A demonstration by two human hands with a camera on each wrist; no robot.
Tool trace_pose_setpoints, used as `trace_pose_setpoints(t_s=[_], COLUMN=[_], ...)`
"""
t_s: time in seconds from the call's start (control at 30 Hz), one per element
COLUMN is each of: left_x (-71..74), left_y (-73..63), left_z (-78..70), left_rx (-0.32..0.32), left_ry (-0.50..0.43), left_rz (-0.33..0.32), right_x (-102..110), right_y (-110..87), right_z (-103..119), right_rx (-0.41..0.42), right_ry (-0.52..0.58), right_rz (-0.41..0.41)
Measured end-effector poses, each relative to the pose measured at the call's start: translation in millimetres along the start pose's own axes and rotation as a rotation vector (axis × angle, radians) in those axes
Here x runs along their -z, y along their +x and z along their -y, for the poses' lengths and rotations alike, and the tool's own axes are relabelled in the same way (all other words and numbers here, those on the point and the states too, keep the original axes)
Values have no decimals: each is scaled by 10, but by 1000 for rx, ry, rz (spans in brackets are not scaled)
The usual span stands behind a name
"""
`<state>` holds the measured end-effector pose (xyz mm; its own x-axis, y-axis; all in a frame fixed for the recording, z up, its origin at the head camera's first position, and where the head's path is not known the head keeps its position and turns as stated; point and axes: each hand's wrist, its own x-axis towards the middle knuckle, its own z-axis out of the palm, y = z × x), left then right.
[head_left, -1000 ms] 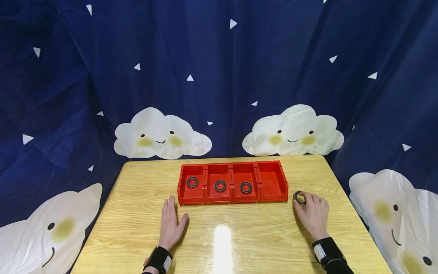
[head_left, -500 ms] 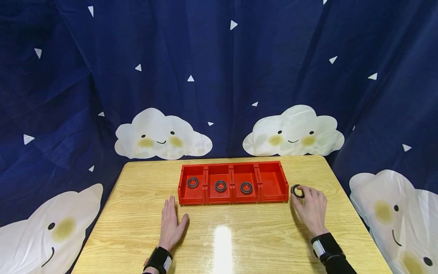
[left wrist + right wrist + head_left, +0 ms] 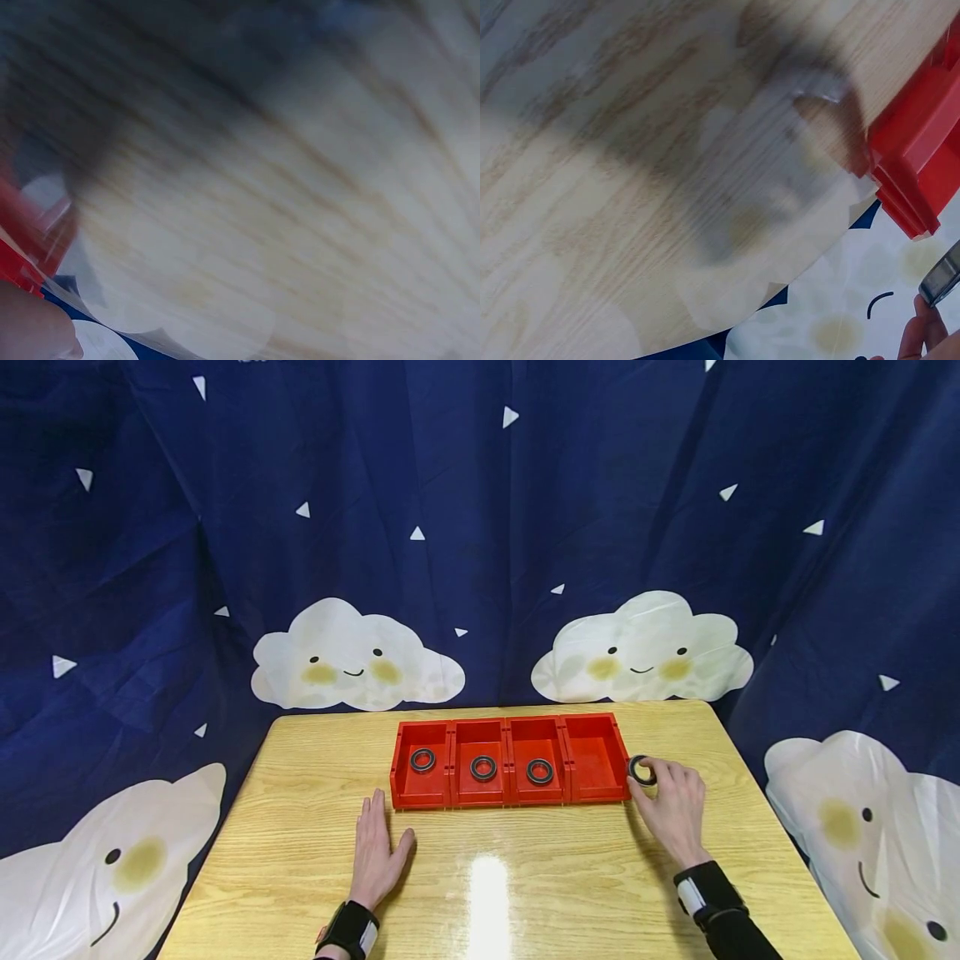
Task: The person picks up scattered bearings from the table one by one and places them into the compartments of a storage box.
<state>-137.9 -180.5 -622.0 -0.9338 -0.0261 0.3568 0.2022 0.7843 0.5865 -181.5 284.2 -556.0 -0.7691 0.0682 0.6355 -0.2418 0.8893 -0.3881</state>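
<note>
Between the thumb and fingers of my right hand (image 3: 673,806) a bearing (image 3: 640,774) is pinched, a dark ring with a metal inner rim. It overlaps the right wall of the red bins in the head view. The right wrist view shows this bearing (image 3: 941,277) at the fingertips, beside a red bin (image 3: 919,146). My left hand (image 3: 377,856) rests on the table with straight fingers and thumb spread, close to the front left corner of the bins. Three more bearings lie in the bins: one in the leftmost (image 3: 423,760), one in the second (image 3: 483,767), one in the third (image 3: 540,771).
Joined in a row, the red bins (image 3: 596,793) stand at the back middle of the wooden table (image 3: 570,877). The rightmost holds nothing. A dark blue curtain (image 3: 480,527) with white clouds hangs behind the table and along both sides.
My right hand has moved left and slightly away from me with the bearing, from beside the bins to their right wall. The left hand has stayed in place.
</note>
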Motion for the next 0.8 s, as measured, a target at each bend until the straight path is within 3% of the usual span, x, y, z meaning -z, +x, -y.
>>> trace_pose_setpoints(t_s=[0.53, 0.8], left_x=[0, 11], left_y=[-9, -12], left_z=[0, 4], left_rx=[-10, -19], left_ry=[6, 9], left_rz=[-12, -18], right_x=[-94, -168], right_y=[105, 130], right_z=[190, 192], right_rx=[-26, 5], right_ry=[5, -3], right_rz=[100, 113])
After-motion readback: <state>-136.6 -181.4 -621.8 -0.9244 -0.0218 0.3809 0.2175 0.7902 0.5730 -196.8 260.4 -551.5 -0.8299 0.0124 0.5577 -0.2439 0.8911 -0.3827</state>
